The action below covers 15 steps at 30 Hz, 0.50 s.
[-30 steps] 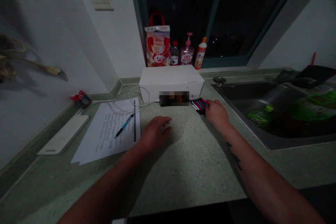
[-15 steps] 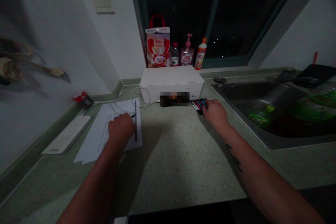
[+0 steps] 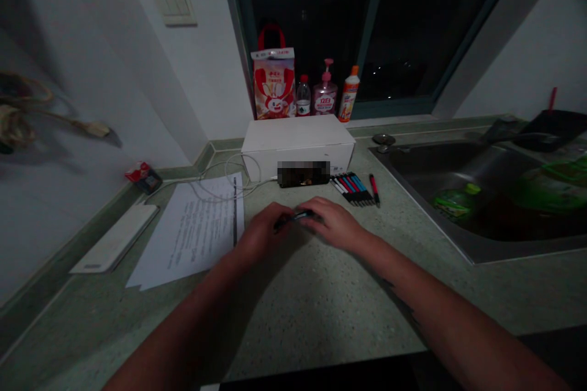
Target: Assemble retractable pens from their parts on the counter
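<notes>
Above the middle of the counter, my left hand [image 3: 266, 231] and my right hand [image 3: 334, 221] meet over a dark pen [image 3: 302, 215] with a light bluish stretch. Fingers of both hands are closed round it, the left on its black end. Whether it is a single pen or two end to end, I cannot tell. Beyond my right hand lies a slanted row of pens [image 3: 352, 188] in white, red and blue with black grips. A red and black pen [image 3: 375, 189] rests apart, just right of the row.
Behind the hands, a phone [image 3: 302, 175] on a white cable leans against a white box [image 3: 298, 134]. Printed sheets [image 3: 197, 226] and a flat white case [image 3: 117, 238] lie on the left. The sink [image 3: 426, 195] is at right; bottles [image 3: 325, 98] stand by the window.
My left hand has moved right, off the papers, and my right hand has come left, away from the pen row. Both now meet at the pen. The separate red pen has come into view.
</notes>
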{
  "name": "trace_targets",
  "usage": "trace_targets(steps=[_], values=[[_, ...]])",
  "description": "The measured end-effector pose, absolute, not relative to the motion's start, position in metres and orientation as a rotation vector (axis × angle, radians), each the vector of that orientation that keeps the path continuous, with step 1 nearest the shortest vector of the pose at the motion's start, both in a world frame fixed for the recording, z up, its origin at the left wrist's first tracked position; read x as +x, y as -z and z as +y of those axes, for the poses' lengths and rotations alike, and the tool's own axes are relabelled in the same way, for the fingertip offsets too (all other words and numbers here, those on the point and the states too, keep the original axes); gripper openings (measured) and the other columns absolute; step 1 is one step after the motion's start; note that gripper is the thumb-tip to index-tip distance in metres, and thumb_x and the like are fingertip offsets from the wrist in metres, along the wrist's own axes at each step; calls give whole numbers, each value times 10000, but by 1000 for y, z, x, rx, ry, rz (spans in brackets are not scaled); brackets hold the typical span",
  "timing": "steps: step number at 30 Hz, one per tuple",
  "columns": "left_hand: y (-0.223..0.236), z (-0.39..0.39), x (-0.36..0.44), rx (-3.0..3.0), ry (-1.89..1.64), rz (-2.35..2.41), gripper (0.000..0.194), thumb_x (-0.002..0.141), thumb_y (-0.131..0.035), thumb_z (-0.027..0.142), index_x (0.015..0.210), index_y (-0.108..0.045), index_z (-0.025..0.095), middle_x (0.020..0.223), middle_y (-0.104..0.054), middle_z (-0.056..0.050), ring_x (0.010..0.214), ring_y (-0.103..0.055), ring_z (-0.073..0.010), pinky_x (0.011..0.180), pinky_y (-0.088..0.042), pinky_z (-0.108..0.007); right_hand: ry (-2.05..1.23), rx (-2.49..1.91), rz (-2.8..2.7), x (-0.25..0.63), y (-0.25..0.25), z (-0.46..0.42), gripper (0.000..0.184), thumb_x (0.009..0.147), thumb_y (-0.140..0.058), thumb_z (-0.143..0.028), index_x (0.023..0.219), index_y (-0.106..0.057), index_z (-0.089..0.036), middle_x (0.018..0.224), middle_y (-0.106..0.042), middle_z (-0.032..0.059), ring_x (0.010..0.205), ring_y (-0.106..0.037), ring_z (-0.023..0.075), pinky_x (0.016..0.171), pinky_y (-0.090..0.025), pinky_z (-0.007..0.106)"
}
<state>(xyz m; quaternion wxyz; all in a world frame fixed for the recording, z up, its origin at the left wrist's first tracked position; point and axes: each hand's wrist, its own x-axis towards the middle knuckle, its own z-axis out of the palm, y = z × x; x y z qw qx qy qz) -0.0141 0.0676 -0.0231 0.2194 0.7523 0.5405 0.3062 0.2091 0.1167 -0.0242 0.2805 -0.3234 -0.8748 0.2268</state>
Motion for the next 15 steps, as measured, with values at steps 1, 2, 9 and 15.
trace_targets(steps=[1,2,9,15], values=[[26,67,-11,2052,-884,1457,192,912,-575,263,1045,-700,206,993,-722,-41,872,-675,-187,793,-548,-323,-662,-867,-2349,207,26,115,227,982,-618,-316,1168,-731,-250,1113,-737,79,1051,-669,244,927,-503,393],[29,67,-9,2031,-905,1450,194,911,-580,266,1050,-704,211,988,-727,-36,861,-673,-185,784,-550,-321,-710,-888,-2336,206,28,115,196,987,-603,-299,1109,-747,-248,1057,-748,69,996,-680,234,893,-504,376],[23,70,-17,2029,-932,1638,200,932,-574,263,1034,-746,246,1029,-777,-61,904,-703,-228,836,-555,-377,-829,-1167,-2160,225,20,135,320,1006,-521,-382,843,-739,-215,706,-692,6,693,-648,189,663,-459,282],[22,70,-18,2038,-887,1709,213,933,-586,275,1052,-754,222,1018,-780,-55,851,-695,-210,824,-547,-360,-20,-2189,-1736,299,-3,167,365,978,-549,-360,1168,-726,-104,1198,-711,230,1080,-692,333,808,-503,370]])
